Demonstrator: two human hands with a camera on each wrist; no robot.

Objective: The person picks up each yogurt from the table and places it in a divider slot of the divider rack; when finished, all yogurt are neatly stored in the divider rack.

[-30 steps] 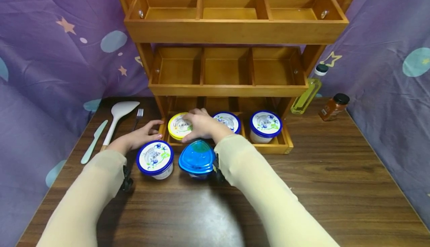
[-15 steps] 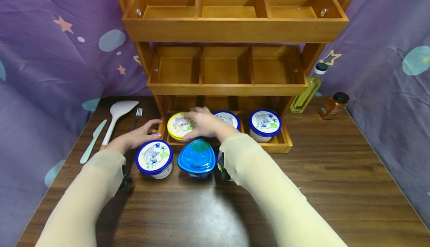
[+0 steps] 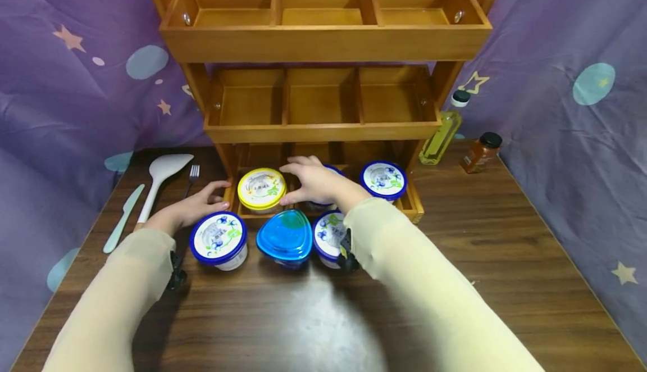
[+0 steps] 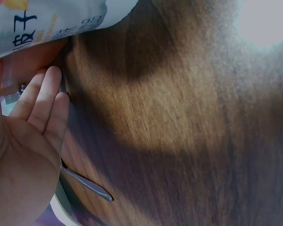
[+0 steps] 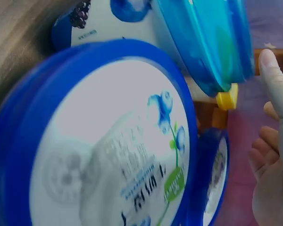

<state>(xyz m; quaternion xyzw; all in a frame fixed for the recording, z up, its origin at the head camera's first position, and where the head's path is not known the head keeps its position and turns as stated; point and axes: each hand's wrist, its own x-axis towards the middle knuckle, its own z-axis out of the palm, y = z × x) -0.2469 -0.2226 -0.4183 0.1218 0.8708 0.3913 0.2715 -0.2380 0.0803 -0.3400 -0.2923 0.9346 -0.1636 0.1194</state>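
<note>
In the head view my left hand (image 3: 194,208) rests its fingertips at the left end of the rack's bottom tier. The left wrist view shows those fingers (image 4: 46,96) nearly straight against the wood. A yellow-lidded tub (image 3: 262,188) sits in the bottom left compartment. Just right of it is my right hand (image 3: 318,184), thumb and fingers spread, holding nothing. That hand partly covers a blue-lidded tub (image 3: 333,169) in the middle compartment. Another blue-lidded tub (image 3: 383,180) stands in the right one.
Before the rack (image 3: 323,43) stand a blueberry tub (image 3: 218,238), a container with a rounded-triangular blue lid (image 3: 285,236) and a tub (image 3: 328,232) beneath my right wrist. Knife (image 3: 123,217), white spoon-like utensil (image 3: 164,169) and fork (image 3: 193,176) lie left; oil bottle (image 3: 441,136) and jar (image 3: 481,152) stand right.
My right hand has let go of the yellow-lidded tub and drawn off to the right, uncovering its lid. My left hand keeps its place at the rack. The head view has shifted slightly.
</note>
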